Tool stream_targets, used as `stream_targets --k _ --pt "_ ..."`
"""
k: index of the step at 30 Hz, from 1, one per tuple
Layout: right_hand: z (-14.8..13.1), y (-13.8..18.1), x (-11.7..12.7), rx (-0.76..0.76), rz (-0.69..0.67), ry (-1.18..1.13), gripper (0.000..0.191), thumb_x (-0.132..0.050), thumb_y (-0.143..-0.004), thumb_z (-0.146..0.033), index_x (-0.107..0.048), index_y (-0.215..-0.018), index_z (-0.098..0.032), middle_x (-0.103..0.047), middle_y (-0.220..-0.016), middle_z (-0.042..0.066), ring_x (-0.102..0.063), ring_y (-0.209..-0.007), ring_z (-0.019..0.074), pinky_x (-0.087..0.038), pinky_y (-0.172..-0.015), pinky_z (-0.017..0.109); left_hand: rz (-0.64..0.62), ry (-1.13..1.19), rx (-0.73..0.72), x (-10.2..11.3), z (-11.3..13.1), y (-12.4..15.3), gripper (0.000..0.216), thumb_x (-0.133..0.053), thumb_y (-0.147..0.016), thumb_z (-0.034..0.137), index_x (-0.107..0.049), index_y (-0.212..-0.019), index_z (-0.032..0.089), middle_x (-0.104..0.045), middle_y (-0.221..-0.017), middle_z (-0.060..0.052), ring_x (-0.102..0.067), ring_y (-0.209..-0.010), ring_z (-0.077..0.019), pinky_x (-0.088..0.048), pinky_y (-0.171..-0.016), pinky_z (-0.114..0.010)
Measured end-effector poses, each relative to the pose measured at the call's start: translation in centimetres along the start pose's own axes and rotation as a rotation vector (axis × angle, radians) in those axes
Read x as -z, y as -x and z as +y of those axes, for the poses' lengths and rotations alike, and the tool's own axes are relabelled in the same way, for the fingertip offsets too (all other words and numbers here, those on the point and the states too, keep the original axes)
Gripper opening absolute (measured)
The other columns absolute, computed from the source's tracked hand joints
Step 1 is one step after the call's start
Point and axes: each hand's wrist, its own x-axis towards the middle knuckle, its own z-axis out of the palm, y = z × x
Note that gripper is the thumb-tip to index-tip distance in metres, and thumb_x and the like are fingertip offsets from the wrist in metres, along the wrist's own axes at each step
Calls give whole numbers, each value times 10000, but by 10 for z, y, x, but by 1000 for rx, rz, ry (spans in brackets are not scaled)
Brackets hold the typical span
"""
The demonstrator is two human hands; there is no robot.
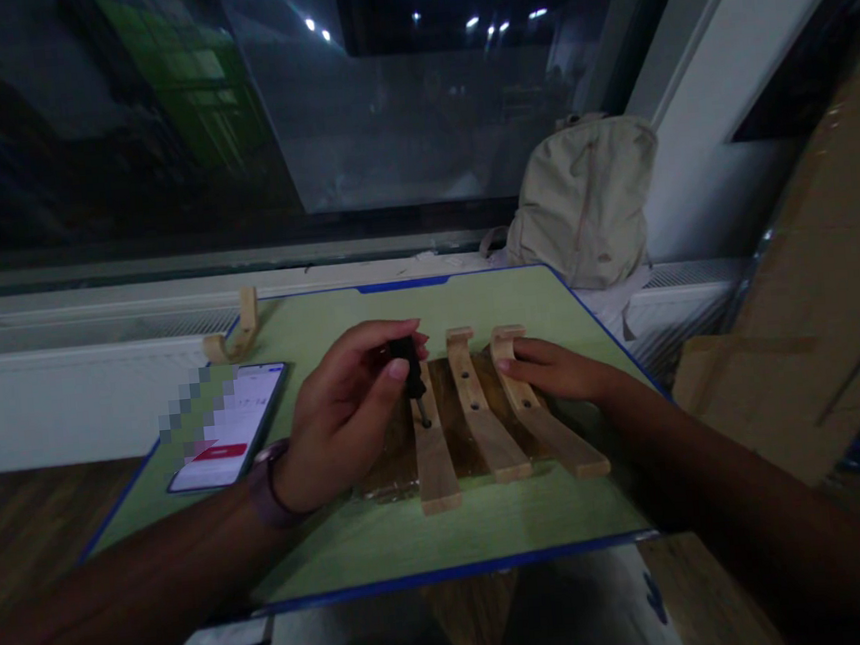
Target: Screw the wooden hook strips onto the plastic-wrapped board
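Note:
My left hand (pixel 343 400) is closed around the black handle of a small screwdriver (pixel 407 365). The screwdriver leans slightly, its tip at a hole in the left wooden hook (pixel 438 477). My right hand (pixel 558 366) grips the right wooden hook (pixel 556 432) near its curved upper end, thumb on its face. Between them lies the middle wooden hook (pixel 488 423), with two dark holes and no hand on it. All three rest across a shiny brown slab (pixel 389 467), which looks wrapped in clear film.
The green table (pixel 331 562) has a blue edge. A lit phone (pixel 233 430) lies at its left, with another curved wooden hook (pixel 239 329) behind it. A beige backpack (pixel 589 198) leans by the window; a large cardboard box (pixel 795 281) stands at the right.

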Motion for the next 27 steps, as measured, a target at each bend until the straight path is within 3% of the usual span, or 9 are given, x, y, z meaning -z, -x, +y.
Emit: stream_targets --k 5,11,18,24,27 --pt "-1 -1 1 4 -19 -6 470 -484 -996 -535 -709 -1221 -189 -743 -1229 93 -686 -1118 278 -537 -997 425 6 -36 -46 1 -2 -2 341 -729 -871 137 -721 -1179 284 -709 -987 -27 -678 -899 -141 -595 -825 -278" --pt "-2 -2 -1 -24 -26 -38 457 -495 -988 -533 -719 -1158 -172 -756 -1185 89 -688 -1091 278 -549 -966 402 -62 45 6 -1 -2 4 392 -541 -993 158 -582 -1369 260 -720 -1140 -73 -716 -966 -152 -613 -875 -318" --pt "-2 -2 -1 -25 -17 -53 408 -510 -986 -489 -724 -1130 -173 -760 -1168 95 -695 -1062 284 -548 -953 429 12 -56 -171 1 -5 -6 317 -778 -821 144 -710 -1107 265 -667 -1001 -30 -658 -904 -145 -594 -798 -270" --pt "2 -1 0 1 -5 -45 423 -513 -985 -504 -723 -1149 -176 -748 -1225 102 -688 -1111 288 -535 -994 447 -56 -23 -20 2 -1 2 331 -568 -983 170 -628 -1295 265 -725 -1062 -62 -709 -981 -166 -609 -862 -322" --pt "3 0 -1 -14 -4 -27 421 -518 -985 -497 -723 -1163 -175 -743 -1239 110 -684 -1129 294 -525 -1012 463 -68 -33 -68 3 -2 0 299 -623 -953 192 -663 -1237 279 -707 -1085 -69 -696 -991 -189 -605 -872 -364"
